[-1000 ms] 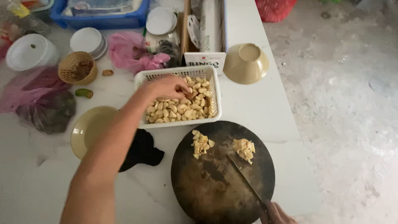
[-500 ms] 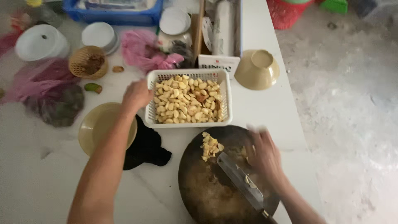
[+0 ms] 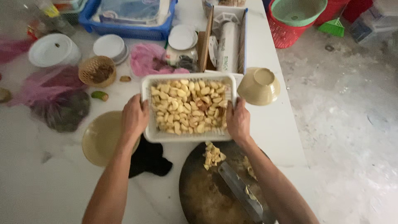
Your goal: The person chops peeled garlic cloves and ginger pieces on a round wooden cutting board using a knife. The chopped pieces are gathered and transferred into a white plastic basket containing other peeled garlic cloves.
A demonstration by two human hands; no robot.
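Observation:
A white plastic basket (image 3: 187, 137) full of pale yellow peeled cloves sits just beyond a round dark chopping board (image 3: 207, 191). My left hand (image 3: 133, 117) grips the basket's left rim and my right hand (image 3: 238, 120) grips its right rim. On the board lie small heaps of chopped pale pieces (image 3: 213, 155) and a cleaver (image 3: 240, 191), flat and untouched, partly under my right forearm.
A tan plate (image 3: 99, 139) and a black cloth (image 3: 151, 159) lie left of the board. An upturned tan bowl (image 3: 259, 85) stands right of the basket. Pink bags, a small woven basket (image 3: 96, 70), white plates, a blue crate and a cardboard box crowd the back. The counter's edge runs along the right.
My right hand has left the cleaver on the board and taken the basket's right rim. My left hand has shifted onto the left rim. The view has moved closer.

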